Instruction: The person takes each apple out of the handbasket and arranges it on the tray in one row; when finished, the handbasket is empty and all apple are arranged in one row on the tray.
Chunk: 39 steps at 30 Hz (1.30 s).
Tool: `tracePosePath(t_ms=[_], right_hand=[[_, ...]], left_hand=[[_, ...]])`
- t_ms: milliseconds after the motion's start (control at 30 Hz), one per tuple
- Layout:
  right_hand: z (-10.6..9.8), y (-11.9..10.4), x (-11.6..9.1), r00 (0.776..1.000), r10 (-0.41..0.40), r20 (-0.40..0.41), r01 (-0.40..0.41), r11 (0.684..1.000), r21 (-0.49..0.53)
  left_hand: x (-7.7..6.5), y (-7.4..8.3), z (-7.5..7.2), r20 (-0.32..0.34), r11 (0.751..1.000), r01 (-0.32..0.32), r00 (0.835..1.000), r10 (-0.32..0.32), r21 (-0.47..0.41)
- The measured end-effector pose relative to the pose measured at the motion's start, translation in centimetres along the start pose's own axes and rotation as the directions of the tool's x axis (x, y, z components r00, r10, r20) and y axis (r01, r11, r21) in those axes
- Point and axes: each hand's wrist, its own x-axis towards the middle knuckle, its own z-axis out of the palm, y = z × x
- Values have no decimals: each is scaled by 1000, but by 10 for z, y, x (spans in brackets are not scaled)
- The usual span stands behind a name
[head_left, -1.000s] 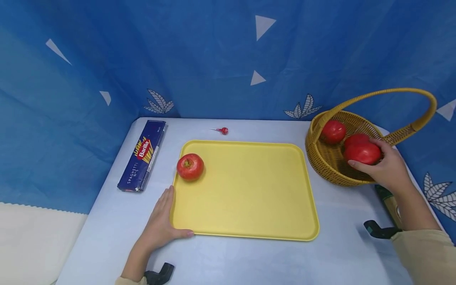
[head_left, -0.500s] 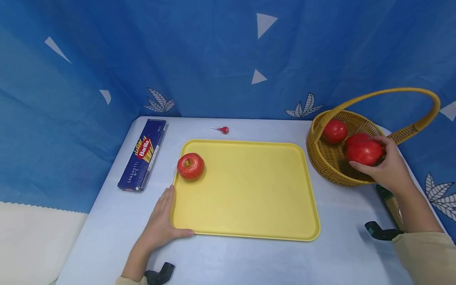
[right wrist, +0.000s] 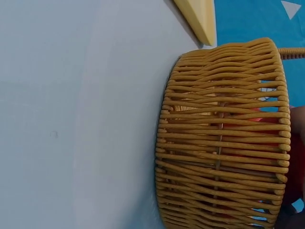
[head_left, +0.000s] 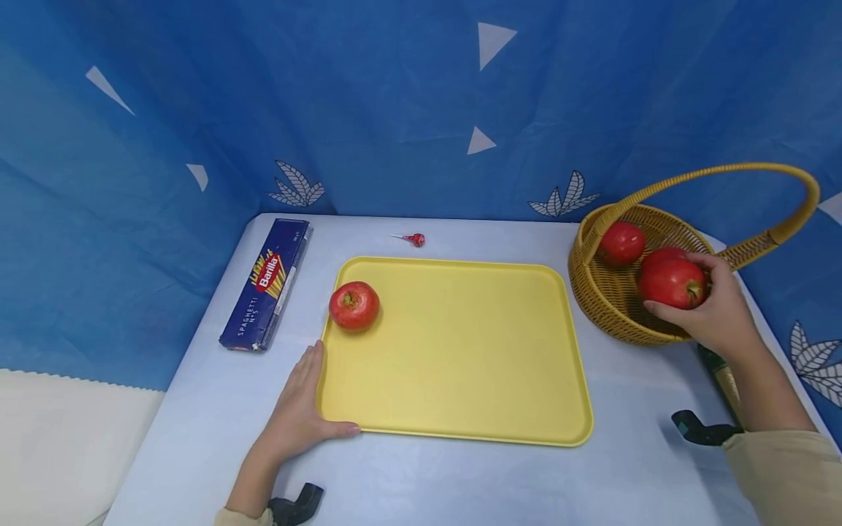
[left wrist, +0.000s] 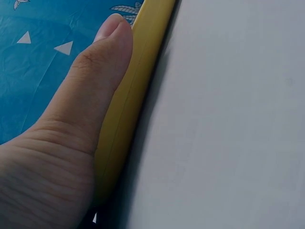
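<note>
A red apple [head_left: 672, 283] with its stem showing is gripped by my right hand [head_left: 723, 307], thumb on the near side, over the wicker basket [head_left: 608, 314]. Behind it in the basket, another red fruit [head_left: 661, 254] is mostly covered; a further red fruit [head_left: 622, 243] lies toward the back left. The right wrist view looks at the woven basket side [right wrist: 219, 143], red showing through its gaps. My left hand [head_left: 296, 409] rests around the near left corner of the yellow tray [head_left: 460, 351], fingers straight, thumb [left wrist: 95, 81] along its edge. A red apple [head_left: 354, 306] sits at the tray's left side.
A blue spaghetti box [head_left: 266, 285] lies left of the tray. Behind the tray is a small red lollipop [head_left: 416, 239]. A dark green bottle-like thing [head_left: 722, 376] lies partly under my right forearm. The basket's tall handle [head_left: 723, 169] arches over to the right.
The apple in my right hand has turned, so its stem now faces the near right. The left hand holds its place on the tray, and the view has shifted slightly.
</note>
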Motion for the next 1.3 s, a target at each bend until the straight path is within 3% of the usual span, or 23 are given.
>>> tracePosePath(t_ms=[300,667,833,967,1100,1300], right_hand=[[-1,-9,-3,999,22,-43,-25,997,-66],[0,-25,-8,988,-54,-142,50,998,-27],[2,-41,-14,977,-65,-202,66,998,2],[8,-59,-19,964,-122,-237,132,991,27],[15,-78,-23,951,-195,-239,208,978,31],[27,-107,-27,951,-270,-153,278,960,27]], left_hand=[[0,0,0,-7,1000,-13,1000,13,-4],[-1,-1,0,-5,1000,-7,1000,7,-7],[0,-2,0,-6,1000,-12,1000,12,-12],[0,-3,1,-11,1000,-14,1000,14,-10],[0,-2,0,-9,1000,-14,1000,14,-6],[-1,0,0,2,1000,0,1000,0,-6]])
